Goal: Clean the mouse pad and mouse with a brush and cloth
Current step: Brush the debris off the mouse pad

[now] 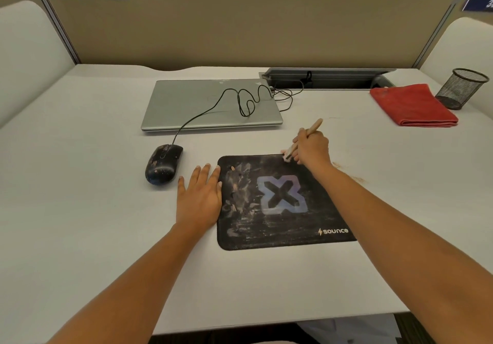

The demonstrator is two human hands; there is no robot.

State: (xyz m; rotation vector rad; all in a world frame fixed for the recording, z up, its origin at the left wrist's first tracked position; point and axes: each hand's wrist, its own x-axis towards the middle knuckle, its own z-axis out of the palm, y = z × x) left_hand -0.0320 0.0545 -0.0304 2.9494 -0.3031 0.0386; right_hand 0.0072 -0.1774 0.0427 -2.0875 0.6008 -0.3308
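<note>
I am brushing: my right hand (310, 147) grips the brush (312, 127) at the far corner of the pad (280, 226), and my left hand (198, 197) lies flat, fingers wide, at its left edge. Next I should sweep the dusty left side. I count one pad, one mouse (163, 163), one brush and one cloth (412, 105).

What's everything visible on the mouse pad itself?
The mouse pad is a black rounded rectangle lying flat on the white desk. A pale blue X logo sits mid-pad, white lettering near its right corner. Pale dusty smears cover mostly its left half. The left hand rests at its left edge; the brush in the right hand touches its far edge.
</note>
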